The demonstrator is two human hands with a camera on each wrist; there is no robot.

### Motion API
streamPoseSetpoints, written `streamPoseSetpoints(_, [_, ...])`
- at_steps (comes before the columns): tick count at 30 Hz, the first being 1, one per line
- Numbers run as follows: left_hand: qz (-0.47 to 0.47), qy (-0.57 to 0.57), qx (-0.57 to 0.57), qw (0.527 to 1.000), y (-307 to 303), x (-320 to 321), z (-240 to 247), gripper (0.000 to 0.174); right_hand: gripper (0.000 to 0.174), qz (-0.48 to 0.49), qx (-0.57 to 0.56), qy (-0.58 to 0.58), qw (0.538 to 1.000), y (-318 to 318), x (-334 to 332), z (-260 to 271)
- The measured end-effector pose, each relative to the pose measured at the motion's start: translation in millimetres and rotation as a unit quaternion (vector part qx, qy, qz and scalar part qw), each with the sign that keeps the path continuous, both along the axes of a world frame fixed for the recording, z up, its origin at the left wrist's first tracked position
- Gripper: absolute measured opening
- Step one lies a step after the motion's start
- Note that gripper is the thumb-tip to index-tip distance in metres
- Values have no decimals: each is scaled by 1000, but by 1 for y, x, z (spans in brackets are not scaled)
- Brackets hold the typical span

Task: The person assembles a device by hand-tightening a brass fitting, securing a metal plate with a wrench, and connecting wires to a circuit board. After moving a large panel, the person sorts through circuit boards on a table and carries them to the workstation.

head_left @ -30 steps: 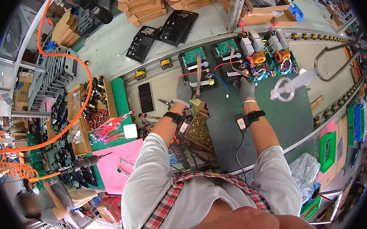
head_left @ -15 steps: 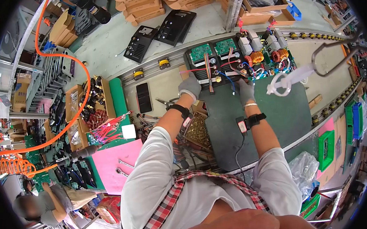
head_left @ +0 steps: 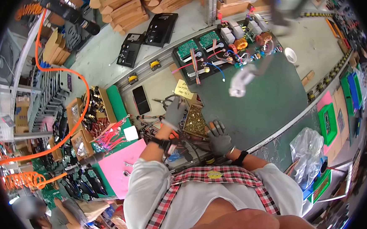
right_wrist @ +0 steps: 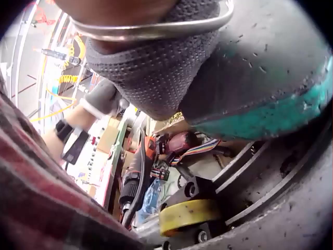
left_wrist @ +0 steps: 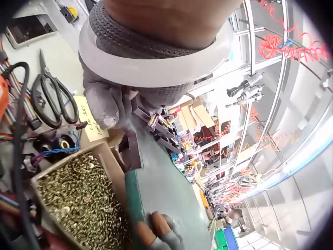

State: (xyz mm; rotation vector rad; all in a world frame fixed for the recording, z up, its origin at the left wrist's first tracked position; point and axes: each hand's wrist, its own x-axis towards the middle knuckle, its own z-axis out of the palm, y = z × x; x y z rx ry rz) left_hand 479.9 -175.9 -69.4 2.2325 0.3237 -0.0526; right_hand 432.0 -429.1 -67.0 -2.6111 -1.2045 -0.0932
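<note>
My left hand (head_left: 175, 112), in a grey glove with bare fingertips, hovers left of a cardboard box (left_wrist: 111, 172) of small brass-coloured screws (left_wrist: 83, 203). Its fingers bend loosely near a yellow handwritten note (head_left: 184, 89); nothing shows in them. Black-handled scissors (left_wrist: 52, 96) lie just beyond this hand. My right hand (head_left: 219, 140), gloved alike, spreads its fingers at the near left edge of the dark green mat (head_left: 251, 106), close to the screw box. Two black heatsink units with green circuit boards (head_left: 187, 50) stand at the mat's far side, with ribbon cable and red and blue wires.
A phone (head_left: 141, 100) lies left of the scissors. Boards with copper coils (head_left: 240, 43) stand at the back. Black panels (head_left: 130, 49) and cardboard pieces (head_left: 118, 9) lie beyond the rail. A white-tipped hanging hook (head_left: 241, 82) overlaps the mat. A power tool (right_wrist: 132, 182) lies below.
Both hands have left the heatsink units and come back toward the body, the left to beside the screw box, the right to the mat's near edge. The head view has shifted; the yellow note is uncovered.
</note>
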Motion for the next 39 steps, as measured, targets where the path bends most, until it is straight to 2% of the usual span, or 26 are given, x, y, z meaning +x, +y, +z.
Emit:
streamPoseSetpoints(2, [-39, -141, 82, 986, 4, -46, 7, 29, 42, -3, 30, 6, 1000, -8, 4, -4])
streamPoseSetpoints(4, [-37, -19, 5, 999, 9, -65, 27, 28, 39, -9, 28, 1, 1000, -22, 13, -12])
streamPoseSetpoints(7, [-33, 21, -29, 999, 26, -89, 9, 29, 38, -29, -46, 8, 998, -50, 23, -20])
streamPoseSetpoints(10, [-62, -7, -7, 998, 22, -94, -6, 31, 38, -53, -128, 44, 989, -85, 50, -15])
streamPoseSetpoints(13, [-97, -10, 11, 995, -19, -79, 42, 30, 39, -90, -163, 66, 980, -128, 86, -13])
streamPoseSetpoints(14, [-107, 92, -22, 990, -37, -69, 73, 30, 39, -102, -190, 77, 973, -144, 100, -5])
streamPoseSetpoints(17, [-208, 40, 86, 974, -50, -62, 56, 28, 40, -142, -243, 74, 957, -200, 147, 2])
streamPoseSetpoints(20, [-240, 69, 68, 966, -64, -59, 51, 28, 43, -219, -269, 82, 934, -259, 202, 12])
streamPoseSetpoints(22, [-236, 64, 59, 968, -69, -62, 47, 29, 41, -305, -318, 91, 893, -303, 250, 2])
streamPoseSetpoints(25, [-223, 97, 46, 969, -83, -56, 67, 31, 40, -526, -238, 138, 805, -330, 318, -8])
streamPoseSetpoints(27, [-213, 132, 33, 967, -85, -59, 67, 32, 40, -443, -111, 154, 876, -321, 330, -9])
streamPoseSetpoints(29, [-205, 164, 12, 965, -83, -69, 52, 32, 43, -424, -15, 176, 888, -270, 306, 27])
streamPoseSetpoints(30, [-216, 184, 25, 959, -89, -67, 63, 32, 43, -364, 14, 153, 918, -255, 294, 15])
streamPoseSetpoints(31, [-243, 151, 44, 957, -94, -68, 71, 32, 44, -323, 36, 217, 920, -238, 281, 10])
streamPoseSetpoints(33, [-295, 81, 81, 949, -99, -75, 84, 31, 46, -222, 34, 233, 946, -208, 231, 23])
streamPoseSetpoints(37, [-307, 81, -7, 948, -89, -105, 70, 33, 46, -180, 80, 309, 931, -185, 124, 73])
streamPoseSetpoints(39, [-326, 78, 11, 942, -85, -125, 65, 34, 46, -198, 108, 336, 914, -190, 72, 91])
